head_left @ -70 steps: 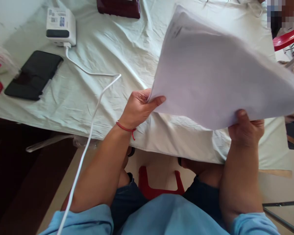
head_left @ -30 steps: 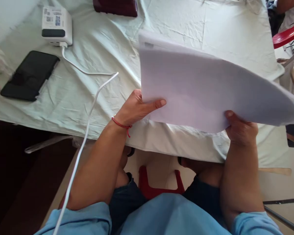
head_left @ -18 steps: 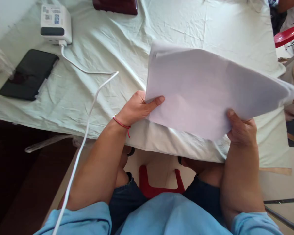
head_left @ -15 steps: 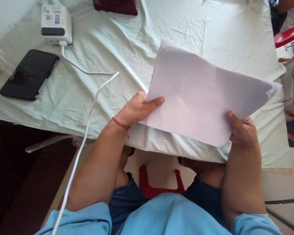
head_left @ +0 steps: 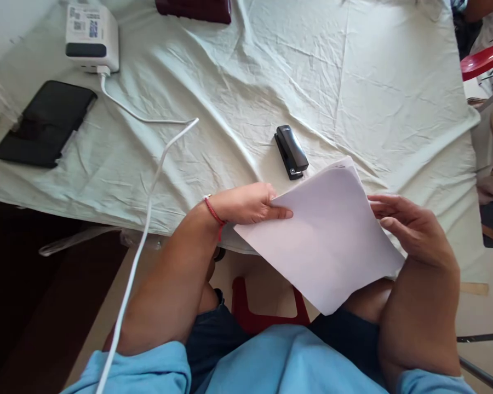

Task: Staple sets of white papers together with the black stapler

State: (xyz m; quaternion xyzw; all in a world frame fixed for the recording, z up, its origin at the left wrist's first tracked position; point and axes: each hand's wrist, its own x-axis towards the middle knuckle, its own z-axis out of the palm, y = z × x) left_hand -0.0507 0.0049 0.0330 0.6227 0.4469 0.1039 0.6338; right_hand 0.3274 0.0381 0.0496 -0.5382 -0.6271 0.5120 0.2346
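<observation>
A stack of white paper sheets point(head_left: 328, 241) hangs over the table's near edge, partly above my lap. My left hand point(head_left: 250, 203) pinches its left corner, thumb on top; a red thread circles that wrist. My right hand point(head_left: 411, 230) rests against the stack's right edge with fingers spread and only touching it. A black stapler point(head_left: 291, 151) lies on the pale green tablecloth point(head_left: 353, 82) just beyond the far corner of the paper.
A white charger block point(head_left: 91, 37) at the back left trails a white cable point(head_left: 148, 180) off the near edge. A black phone point(head_left: 45, 123) lies at the left. A dark red case point(head_left: 195, 9) sits at the back. A red chair point(head_left: 482, 57) stands at the right.
The paper stack has come down from in front of the camera toward my lap and turned. The stapler it hid now shows. My right hand has let go of its grip and opened.
</observation>
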